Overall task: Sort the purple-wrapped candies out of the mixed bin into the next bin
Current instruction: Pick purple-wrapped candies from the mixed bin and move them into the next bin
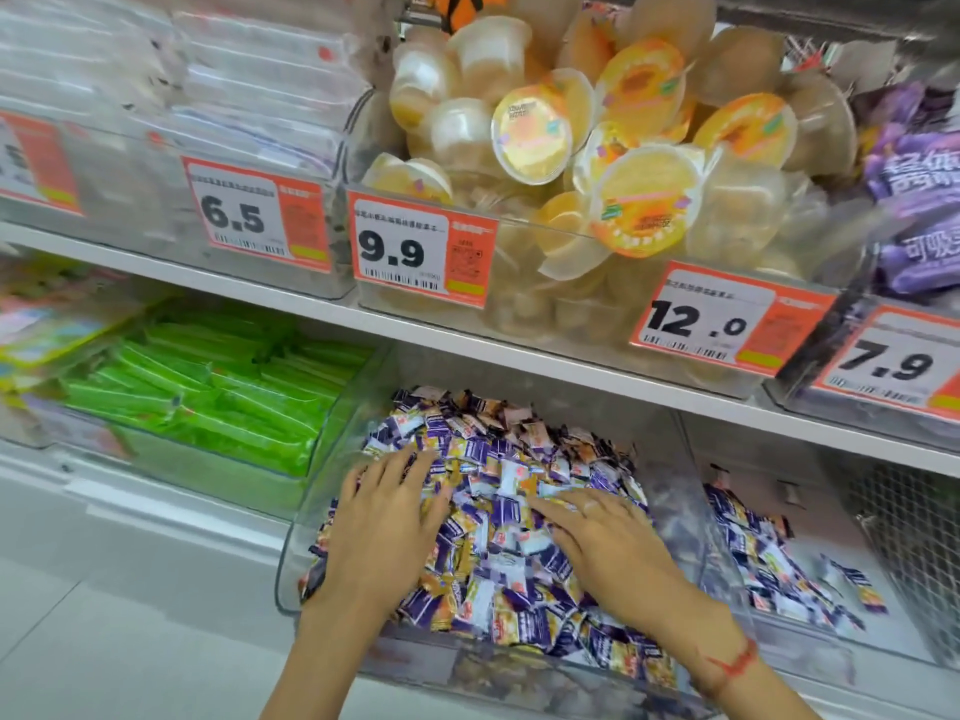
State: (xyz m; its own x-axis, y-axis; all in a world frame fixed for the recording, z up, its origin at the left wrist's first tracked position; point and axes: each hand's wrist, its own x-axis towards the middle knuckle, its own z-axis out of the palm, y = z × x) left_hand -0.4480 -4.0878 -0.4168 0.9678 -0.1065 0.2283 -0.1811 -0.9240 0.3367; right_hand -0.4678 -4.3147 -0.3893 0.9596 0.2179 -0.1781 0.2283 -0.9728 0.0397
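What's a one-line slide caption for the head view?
Both hands, left and right, spread flat on the mixed candy bin; purple candies lie in the next bin.

The mixed bin (291, 563) is showing clear walls, and everything is placed from it: inside, candies (498, 491) are showing purple, white and orange-yellow wrappers; left of it, green packets (208, 387); above it, pale yellow jelly cups (530, 132) and orange-red price tags (421, 249) with black digits.
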